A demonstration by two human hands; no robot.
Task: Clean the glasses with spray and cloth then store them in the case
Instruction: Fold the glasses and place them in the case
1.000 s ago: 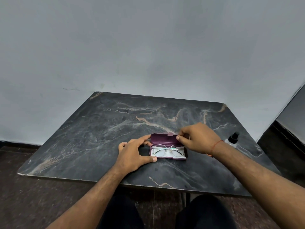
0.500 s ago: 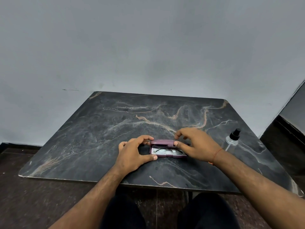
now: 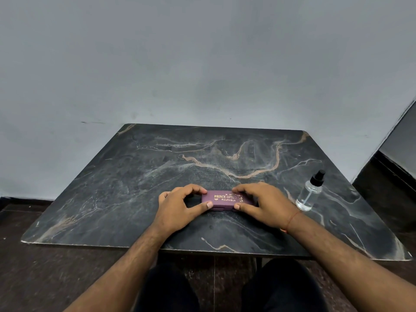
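Observation:
A purple glasses case (image 3: 222,199) with gold lettering lies closed on the dark marble table (image 3: 135,188), near its front middle. My left hand (image 3: 177,210) grips the case's left end between curled fingers and thumb. My right hand (image 3: 265,204) grips the right end the same way, fingers over the lid and thumb at the front edge. The glasses are hidden inside the case. A clear spray bottle (image 3: 310,192) with a black nozzle stands to the right of my right hand. No cloth is visible.
A pale wall (image 3: 202,64) runs behind the table. Dark floor (image 3: 45,278) lies in front and to the left. My legs in dark trousers (image 3: 171,289) sit under the near table edge.
The case lid has come down: it stood open showing the glasses, then half shut, and now lies flat. My right hand has moved from the lid's edge to the case's right end.

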